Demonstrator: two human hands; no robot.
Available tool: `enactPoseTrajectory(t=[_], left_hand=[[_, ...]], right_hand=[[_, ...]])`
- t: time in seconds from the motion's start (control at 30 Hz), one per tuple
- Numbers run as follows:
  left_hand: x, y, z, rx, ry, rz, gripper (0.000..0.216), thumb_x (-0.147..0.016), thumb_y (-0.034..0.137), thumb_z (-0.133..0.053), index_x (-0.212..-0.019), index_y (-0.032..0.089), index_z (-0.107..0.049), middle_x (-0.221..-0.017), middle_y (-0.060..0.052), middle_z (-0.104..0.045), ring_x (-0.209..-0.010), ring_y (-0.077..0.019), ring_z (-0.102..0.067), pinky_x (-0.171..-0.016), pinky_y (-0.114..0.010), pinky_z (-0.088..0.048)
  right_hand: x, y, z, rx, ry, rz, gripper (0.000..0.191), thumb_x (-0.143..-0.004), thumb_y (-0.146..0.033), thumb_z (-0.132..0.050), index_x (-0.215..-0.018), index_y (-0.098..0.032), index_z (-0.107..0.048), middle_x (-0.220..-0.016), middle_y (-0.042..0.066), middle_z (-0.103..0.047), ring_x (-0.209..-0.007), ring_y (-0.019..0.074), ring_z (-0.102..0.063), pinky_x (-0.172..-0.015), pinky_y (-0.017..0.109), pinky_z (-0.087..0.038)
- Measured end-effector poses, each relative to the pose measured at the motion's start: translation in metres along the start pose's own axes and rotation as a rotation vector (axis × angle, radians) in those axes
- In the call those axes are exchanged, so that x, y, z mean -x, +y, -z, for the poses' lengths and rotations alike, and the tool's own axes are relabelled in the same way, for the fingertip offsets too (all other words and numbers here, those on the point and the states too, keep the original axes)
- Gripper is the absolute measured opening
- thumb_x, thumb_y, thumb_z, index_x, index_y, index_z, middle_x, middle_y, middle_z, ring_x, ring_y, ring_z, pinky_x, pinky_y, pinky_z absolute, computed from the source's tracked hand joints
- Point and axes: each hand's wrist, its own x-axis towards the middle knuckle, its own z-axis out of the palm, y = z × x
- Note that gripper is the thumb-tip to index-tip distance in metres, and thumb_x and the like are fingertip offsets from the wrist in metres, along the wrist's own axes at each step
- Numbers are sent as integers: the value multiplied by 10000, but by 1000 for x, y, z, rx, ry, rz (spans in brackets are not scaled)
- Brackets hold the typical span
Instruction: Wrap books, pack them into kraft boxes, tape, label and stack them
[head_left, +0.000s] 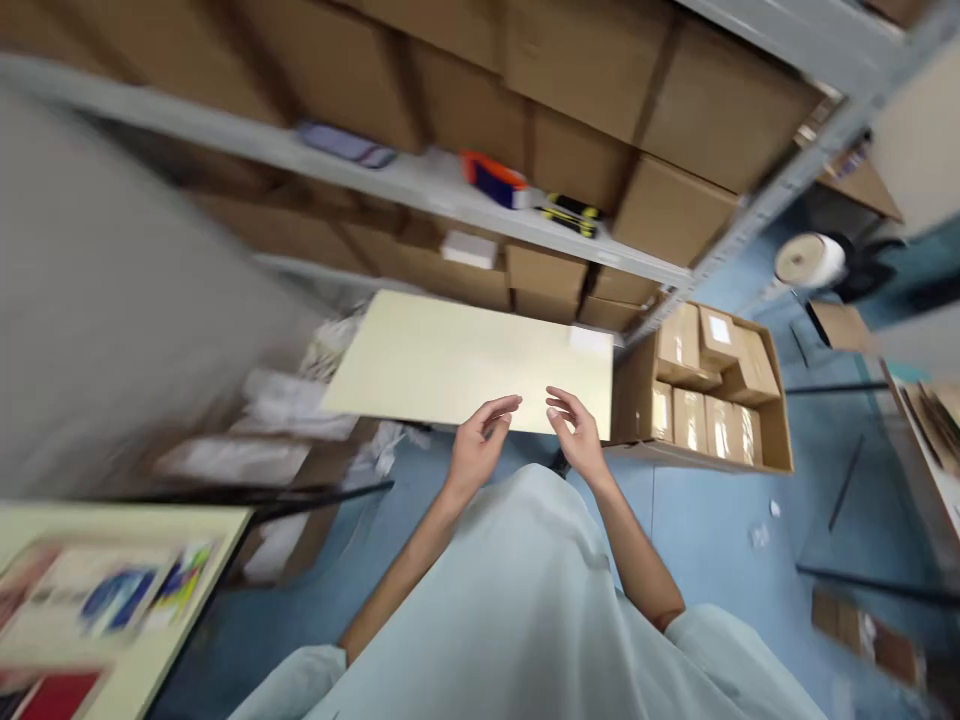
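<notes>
My left hand (480, 440) is in front of me with its fingers loosely curved and nothing held. To its right, my right hand (577, 432) has its fingers apart and is also bare. A gap separates the two hands, and they face each other over the near edge of a pale yellow tabletop (450, 360). A small white paper or label (592, 340) lies at that tabletop's far right corner. Whether either hand touches the surface I cannot tell.
A metal shelf (420, 185) holds cardboard boxes (585, 65), an orange-and-blue box (495, 180) and black-and-yellow items (571, 214). At right, an open carton (776, 420) contains smaller taped boxes. Another table (127, 690) at lower left carries printed packages. White wrapping (277, 400) lies at left.
</notes>
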Motion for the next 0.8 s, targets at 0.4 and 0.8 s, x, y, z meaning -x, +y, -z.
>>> enactPoseTrajectory(t=[0.4, 0.8], left_hand=[[210, -25, 241, 217, 1067, -160, 298, -1086, 374, -687, -1284, 210, -836, -1292, -127, -876, -1204, -253, -843, -1107, -396, -671], [419, -114, 350, 300, 1769, 52, 319, -1053, 463, -742, -1235, 219, -839, -1294, -127, -871, -1229, -289, -835, -1159, -472, -660]], right_hand=[[76, -58, -308, 105, -975, 141, 550, -1025, -694, -779, -1357, -256, -806, -1458, 157, -819, -1287, 328, -808, -1155, 539, -640], [228, -13, -546, 232, -1596, 110, 488, -1030, -664, -758, -1304, -266, -830, -1391, 143, -842, -1269, 330, -810, -1122, 512, -654]])
